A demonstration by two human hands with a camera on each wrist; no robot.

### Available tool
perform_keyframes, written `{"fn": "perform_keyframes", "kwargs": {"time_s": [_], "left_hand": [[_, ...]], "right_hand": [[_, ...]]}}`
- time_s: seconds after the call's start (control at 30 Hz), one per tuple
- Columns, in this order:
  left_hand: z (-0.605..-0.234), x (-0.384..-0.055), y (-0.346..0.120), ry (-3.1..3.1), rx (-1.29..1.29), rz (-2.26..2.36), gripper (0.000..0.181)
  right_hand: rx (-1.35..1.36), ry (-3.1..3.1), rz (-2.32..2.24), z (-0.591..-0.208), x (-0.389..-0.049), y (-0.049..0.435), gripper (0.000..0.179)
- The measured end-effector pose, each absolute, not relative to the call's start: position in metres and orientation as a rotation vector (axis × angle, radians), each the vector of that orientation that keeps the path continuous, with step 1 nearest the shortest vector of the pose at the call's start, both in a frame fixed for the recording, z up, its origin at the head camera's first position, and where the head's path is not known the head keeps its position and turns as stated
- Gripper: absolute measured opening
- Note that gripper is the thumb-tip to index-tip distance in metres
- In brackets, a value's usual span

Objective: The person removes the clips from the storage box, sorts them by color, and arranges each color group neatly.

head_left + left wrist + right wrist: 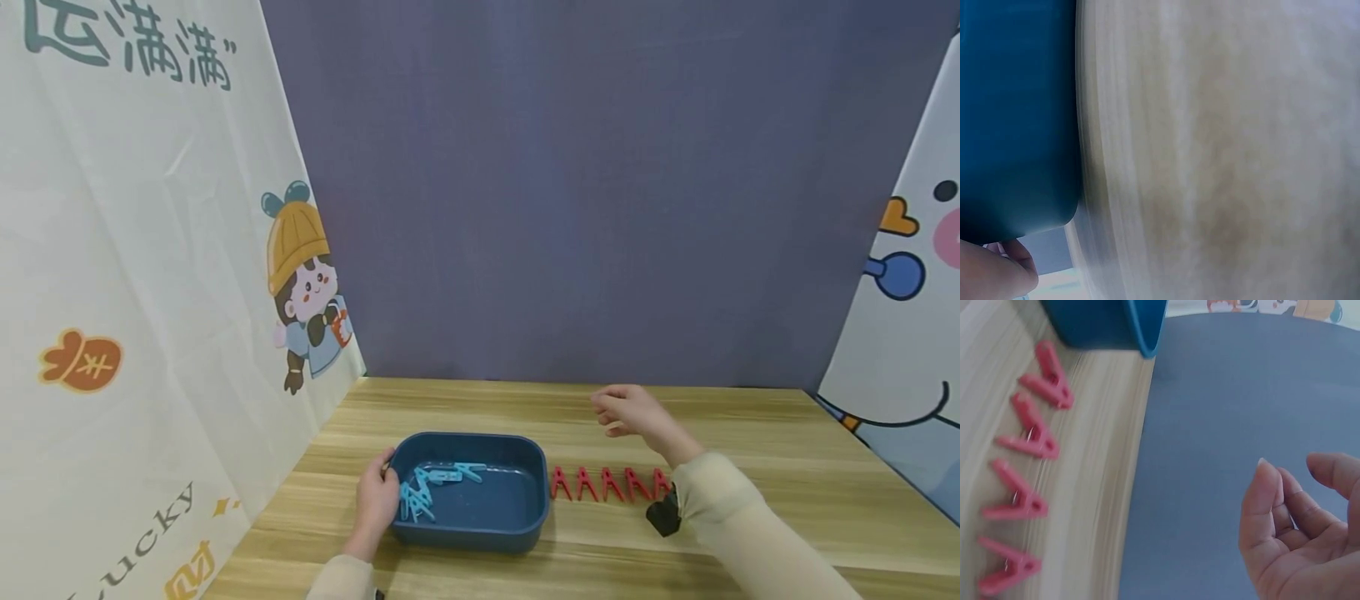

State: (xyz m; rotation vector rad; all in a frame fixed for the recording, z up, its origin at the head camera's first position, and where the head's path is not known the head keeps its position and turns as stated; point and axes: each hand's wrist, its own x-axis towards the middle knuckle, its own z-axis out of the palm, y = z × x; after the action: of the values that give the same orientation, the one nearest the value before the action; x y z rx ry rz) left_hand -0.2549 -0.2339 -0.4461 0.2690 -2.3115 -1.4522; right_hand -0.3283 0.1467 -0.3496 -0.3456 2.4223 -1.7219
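My left hand (375, 498) grips the left end of a dark blue plastic bin (468, 533), the thumb by the rim. In the left wrist view the fingers (1019, 255) bend against the bin's end wall. Inside the bin, several light blue clothespins (420, 496) lie loosely at the left. To its right, several red clothespins (609, 485) stretch in a row on the table. My right hand (630, 410) hovers beyond that row with nothing in it. In the right wrist view its thumb and fingertips (1263, 481) are apart, the fingers loosely bent.
The wood-grain table (480, 408) ends at a dark blue-grey backdrop (562, 192). A white printed sheet (165, 250) hangs along the left side, another (900, 358) on the right. A black wrist device (663, 512) sits below the right sleeve, close to the rightmost red clothespin.
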Motion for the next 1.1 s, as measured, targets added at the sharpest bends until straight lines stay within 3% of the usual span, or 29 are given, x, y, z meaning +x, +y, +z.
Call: {"fn": "perform_keyframes", "kwargs": {"time_s": [1.1], "left_hand": [[-0.449,-0.257,-0.233,-2.287,0.244,-1.378,0.038]], "right_hand": [[-0.463,2.343,-1.771,-0.336,-0.329,0.078,0.032]]}}
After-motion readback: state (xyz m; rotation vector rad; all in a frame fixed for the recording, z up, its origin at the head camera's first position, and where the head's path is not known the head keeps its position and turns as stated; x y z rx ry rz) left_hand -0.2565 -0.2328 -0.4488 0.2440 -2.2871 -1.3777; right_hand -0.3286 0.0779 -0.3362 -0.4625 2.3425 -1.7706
